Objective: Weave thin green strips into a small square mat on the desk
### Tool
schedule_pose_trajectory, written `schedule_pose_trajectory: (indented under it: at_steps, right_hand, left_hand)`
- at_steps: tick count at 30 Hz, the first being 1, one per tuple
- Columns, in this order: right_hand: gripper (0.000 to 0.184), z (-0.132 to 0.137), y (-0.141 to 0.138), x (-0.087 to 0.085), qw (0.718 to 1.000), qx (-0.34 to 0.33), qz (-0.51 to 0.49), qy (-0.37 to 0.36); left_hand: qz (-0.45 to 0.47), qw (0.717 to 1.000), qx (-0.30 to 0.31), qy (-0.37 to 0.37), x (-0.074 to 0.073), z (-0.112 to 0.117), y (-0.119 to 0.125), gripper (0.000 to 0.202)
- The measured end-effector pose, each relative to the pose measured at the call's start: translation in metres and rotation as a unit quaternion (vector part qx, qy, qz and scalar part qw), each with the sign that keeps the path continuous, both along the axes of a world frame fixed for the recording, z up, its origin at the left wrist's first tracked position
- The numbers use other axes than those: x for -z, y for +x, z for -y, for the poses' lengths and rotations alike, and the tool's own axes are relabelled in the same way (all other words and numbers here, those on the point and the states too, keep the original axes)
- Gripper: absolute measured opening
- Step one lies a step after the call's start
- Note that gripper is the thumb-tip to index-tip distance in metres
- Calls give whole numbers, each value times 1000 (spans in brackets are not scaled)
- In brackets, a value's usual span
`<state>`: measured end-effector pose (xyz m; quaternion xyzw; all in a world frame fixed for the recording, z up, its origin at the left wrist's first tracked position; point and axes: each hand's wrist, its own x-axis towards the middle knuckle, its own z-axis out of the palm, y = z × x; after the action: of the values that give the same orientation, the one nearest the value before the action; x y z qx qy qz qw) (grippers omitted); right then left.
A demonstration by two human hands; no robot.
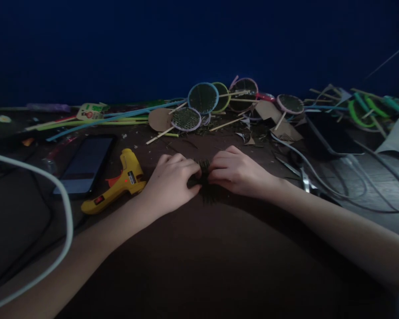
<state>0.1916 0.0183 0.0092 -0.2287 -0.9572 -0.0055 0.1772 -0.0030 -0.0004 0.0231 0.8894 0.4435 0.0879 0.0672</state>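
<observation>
A small dark green piece of what look like woven leaf strips (205, 170) sits low over the table, its frayed ends showing above and below. From the left, my left hand (174, 179) pinches its edge between curled fingers and thumb. My right hand (234, 170) grips the opposite edge, fingers bent inward. Much of the piece is covered by both hands. Beside my left wrist lies a yellow hot glue gun (129, 175) with a small red light. Scissors (305, 179) rest just beyond my right forearm.
Small round fans with coloured rims (203, 98) and stick handles are heaped at the back, among cardboard pieces (159, 119) and leaf scraps. Blue pipe cleaners (119, 114) lie left. One phone (86, 164) is at left, another (330, 133) at right with a cable. A white cable (66, 208) crosses my left forearm.
</observation>
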Motion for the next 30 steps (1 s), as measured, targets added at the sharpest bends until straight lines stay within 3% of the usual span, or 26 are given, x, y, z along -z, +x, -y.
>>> schedule_pose_trajectory:
  at_steps: [16, 25, 30]
  right_hand:
    - [22, 5, -3, 3, 1000, 5, -4, 27]
    - [16, -3, 3, -2, 997, 6, -27, -78]
    - [16, -4, 5, -3, 997, -19, -36, -70]
  left_hand:
    - [-7, 1000, -4, 20, 2, 2, 2, 6]
    - [10, 1000, -11, 1, 3, 1, 2, 8]
    - [6, 1000, -17, -3, 2, 1, 2, 7]
